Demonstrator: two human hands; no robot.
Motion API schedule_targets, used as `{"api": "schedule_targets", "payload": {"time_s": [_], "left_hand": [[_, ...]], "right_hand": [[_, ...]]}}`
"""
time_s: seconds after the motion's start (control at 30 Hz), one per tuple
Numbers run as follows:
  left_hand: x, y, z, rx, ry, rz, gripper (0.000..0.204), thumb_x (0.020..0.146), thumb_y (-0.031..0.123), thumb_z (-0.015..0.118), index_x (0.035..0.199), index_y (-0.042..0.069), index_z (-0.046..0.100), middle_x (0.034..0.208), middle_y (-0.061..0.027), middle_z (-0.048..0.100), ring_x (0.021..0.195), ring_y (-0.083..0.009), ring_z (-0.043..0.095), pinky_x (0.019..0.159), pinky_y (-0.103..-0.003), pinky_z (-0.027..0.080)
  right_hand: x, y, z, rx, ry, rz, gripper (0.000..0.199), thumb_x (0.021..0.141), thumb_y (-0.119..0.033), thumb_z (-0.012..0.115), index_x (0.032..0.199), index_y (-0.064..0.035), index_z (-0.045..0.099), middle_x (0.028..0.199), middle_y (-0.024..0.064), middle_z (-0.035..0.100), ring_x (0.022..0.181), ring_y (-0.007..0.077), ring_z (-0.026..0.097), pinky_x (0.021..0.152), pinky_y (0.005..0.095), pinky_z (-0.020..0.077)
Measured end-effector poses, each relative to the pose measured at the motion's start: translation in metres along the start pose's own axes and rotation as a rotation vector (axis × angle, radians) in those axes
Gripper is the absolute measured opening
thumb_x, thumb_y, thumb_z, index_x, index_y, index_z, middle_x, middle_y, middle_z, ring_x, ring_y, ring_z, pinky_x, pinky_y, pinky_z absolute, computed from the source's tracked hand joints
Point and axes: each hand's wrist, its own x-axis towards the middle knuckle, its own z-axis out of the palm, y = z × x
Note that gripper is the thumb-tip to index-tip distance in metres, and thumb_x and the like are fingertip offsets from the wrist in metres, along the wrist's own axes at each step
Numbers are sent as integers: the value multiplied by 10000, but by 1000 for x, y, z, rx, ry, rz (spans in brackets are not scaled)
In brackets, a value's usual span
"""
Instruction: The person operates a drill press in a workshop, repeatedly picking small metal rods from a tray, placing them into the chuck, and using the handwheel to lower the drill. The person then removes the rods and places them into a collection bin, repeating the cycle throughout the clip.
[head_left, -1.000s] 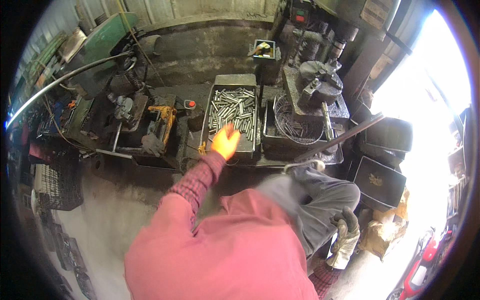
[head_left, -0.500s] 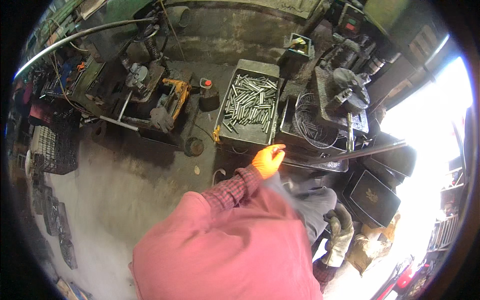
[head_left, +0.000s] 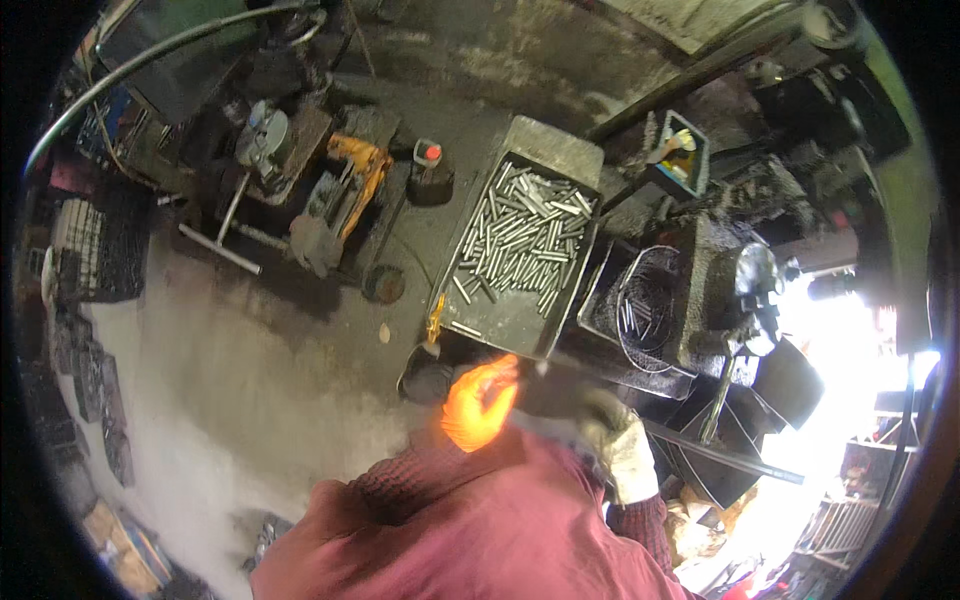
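My left hand (head_left: 478,405), in an orange glove, is at the near edge of a metal tray (head_left: 500,335). Its fingers are curled towards the thumb; anything between the tips is too small to make out. Many short steel pins (head_left: 525,235) lie heaped in the tray, and a stray one rests near its front edge. My right hand (head_left: 628,455) wears a thick pale work glove. It is beside my body, right of the left hand, with its fingers smeared by motion. A long dark bar (head_left: 740,458) runs rightward from near this glove; whether the two touch is unclear.
Right of the tray, a wire basket (head_left: 645,310) holds more pins, beside a machine with a round metal head (head_left: 757,270). At left stands another machine with a T-shaped handle (head_left: 225,240). A red-capped bottle (head_left: 430,172) and an orange clamp-like frame (head_left: 362,175) are near the tray.
My right hand has come up and forward from low at my side, nearing the left hand. My left hand has moved left and down in the picture. The view has turned.
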Motion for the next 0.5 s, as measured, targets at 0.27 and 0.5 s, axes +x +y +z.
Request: {"api": "schedule_targets", "payload": {"time_s": [0.27, 0.5], "left_hand": [[66, 102, -10, 86, 35, 20, 475, 870, -129, 626, 1327, -4, 650, 1237, -139, 701, 1052, -208, 711, 911, -344, 576], [168, 140, -13, 14, -46, 66, 457, 948, -73, 567, 1405, -63, 577, 1333, -186, 646, 1095, -223, 676, 993, -347, 520]], "right_hand": [[39, -38, -6, -179, -119, 50, 357, 939, -63, 733, 1280, 19, 668, 1209, 124, 729, 1121, 170, 672, 993, 297, 511], [87, -45, -27, -313, -71, 94, 363, 930, -150, 734, 1272, -41, 686, 1106, 162, 750, 1046, 283, 712, 925, 359, 537]]}}
